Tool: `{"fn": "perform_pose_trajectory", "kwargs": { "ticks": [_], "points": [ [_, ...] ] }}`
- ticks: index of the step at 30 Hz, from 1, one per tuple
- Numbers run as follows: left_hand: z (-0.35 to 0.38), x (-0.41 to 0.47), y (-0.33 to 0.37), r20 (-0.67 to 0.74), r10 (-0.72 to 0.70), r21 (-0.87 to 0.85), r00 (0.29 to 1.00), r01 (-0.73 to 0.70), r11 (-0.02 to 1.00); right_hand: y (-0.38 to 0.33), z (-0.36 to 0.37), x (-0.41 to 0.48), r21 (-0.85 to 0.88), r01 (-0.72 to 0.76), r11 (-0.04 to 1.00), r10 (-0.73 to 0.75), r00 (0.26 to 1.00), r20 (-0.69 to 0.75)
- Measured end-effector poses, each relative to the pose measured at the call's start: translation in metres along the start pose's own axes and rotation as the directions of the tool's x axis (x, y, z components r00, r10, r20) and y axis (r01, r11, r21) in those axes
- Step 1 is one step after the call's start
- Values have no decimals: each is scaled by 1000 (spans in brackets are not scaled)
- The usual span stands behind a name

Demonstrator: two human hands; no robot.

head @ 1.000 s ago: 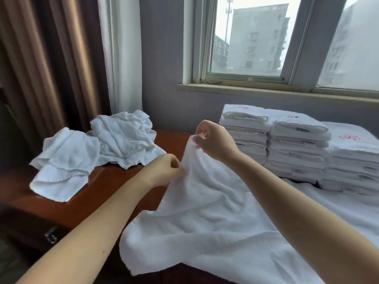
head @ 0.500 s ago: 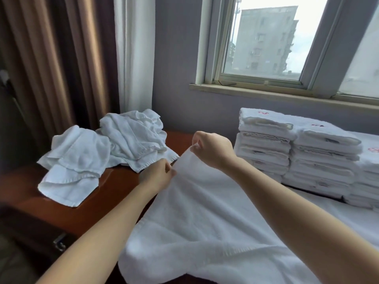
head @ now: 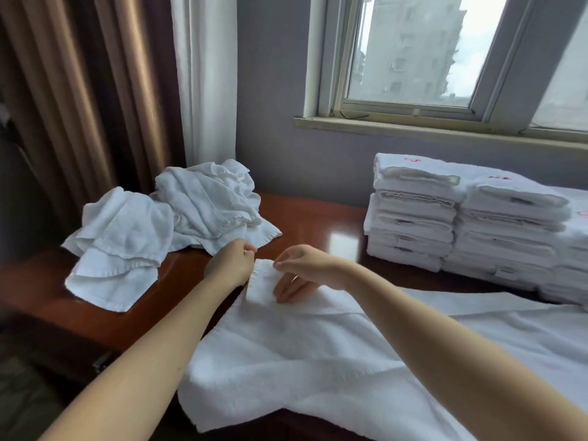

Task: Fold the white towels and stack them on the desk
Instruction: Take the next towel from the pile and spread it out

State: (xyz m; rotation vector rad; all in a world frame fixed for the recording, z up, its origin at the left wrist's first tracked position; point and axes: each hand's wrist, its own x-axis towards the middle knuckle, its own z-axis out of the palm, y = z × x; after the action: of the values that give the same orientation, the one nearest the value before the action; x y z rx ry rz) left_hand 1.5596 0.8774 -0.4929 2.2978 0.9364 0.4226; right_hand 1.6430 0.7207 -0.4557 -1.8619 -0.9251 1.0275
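Towel now down on desk (left hand and right hand, pinch grip still on its corner)

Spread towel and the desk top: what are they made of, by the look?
Towel: looks like cotton terry. It is matte, with a fuzzy looped pile, a flatter woven border band and soft creases.
Desk: reddish-brown wood or wood veneer under a glossy lacquer, with a bright reflection on its top. Whether it is solid wood or veneer cannot be told.
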Motion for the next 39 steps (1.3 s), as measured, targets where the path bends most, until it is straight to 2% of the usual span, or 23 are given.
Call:
{"fn": "perform_pose_trajectory", "kwargs": {
  "ticks": [3, 5, 7, 10, 12, 15, 18, 22, 24, 27, 30, 33, 34, 35, 37, 39],
  "points": [
    [1, -9, 10, -97, 72, 84, 993, -64, 994, 3, -18, -18, -6, 119, 993, -118, 978, -171],
    [7, -21, 22, -132, 160, 50, 978, -154, 987, 10, -33, -40, -38, 185, 982, -188, 937, -294],
    [14, -39, 36, -123, 263, -33, 957, -269, 963, 25, -47, -68, -132, 196, 972, -230, 911, -344],
    [31, -72, 60, 57, 414, -162, 908, -401, 902, 52, -59, -116, -337, 94, 937, -189, 946, -264],
    [41, -93, 76, 187, 482, -227, 856, -440, 869, 65, -62, -141, -454, 34, 891, -151, 963, -224],
    [53, -120, 94, 383, 532, -258, 755, -465, 847, 79, -65, -171, -529, -27, 848, -109, 969, -223],
    [61, -140, 103, 508, 525, -177, 683, -514, 840, 96, -70, -194, -565, -92, 820, -73, 962, -263],
    [70, -158, 112, 496, 572, -26, 653, -647, 762, 118, -64, -218, -612, -153, 776, -59, 948, -312],
    [72, -164, 117, 481, 576, 11, 660, -662, 750, 124, -59, -224, -638, -162, 753, -102, 929, -356],
    [67, -170, 127, 498, 543, -26, 676, -615, 788, 120, -54, -236, -628, -132, 767, -172, 901, -399],
    [56, -173, 138, 626, 429, -2, 651, -548, 836, 111, -51, -255, -586, -115, 802, -167, 899, -405],
    [52, -181, 151, 775, 247, 12, 582, -405, 914, 107, -46, -280, -425, -174, 888, 79, 969, -233],
    [55, -184, 155, 759, 253, 19, 600, -410, 912, 108, -45, -287, -350, -186, 918, 133, 976, -172],
    [60, -186, 160, 703, 308, 28, 640, -459, 888, 109, -46, -293, -308, -178, 934, 130, 977, -170],
    [73, -192, 171, 534, 469, 64, 704, -587, 807, 115, -54, -300, -327, -152, 933, 30, 936, -350],
    [91, -199, 180, 421, 575, 121, 702, -671, 731, 126, -65, -303, -411, -232, 882, -81, 784, -616]
  ]
}}
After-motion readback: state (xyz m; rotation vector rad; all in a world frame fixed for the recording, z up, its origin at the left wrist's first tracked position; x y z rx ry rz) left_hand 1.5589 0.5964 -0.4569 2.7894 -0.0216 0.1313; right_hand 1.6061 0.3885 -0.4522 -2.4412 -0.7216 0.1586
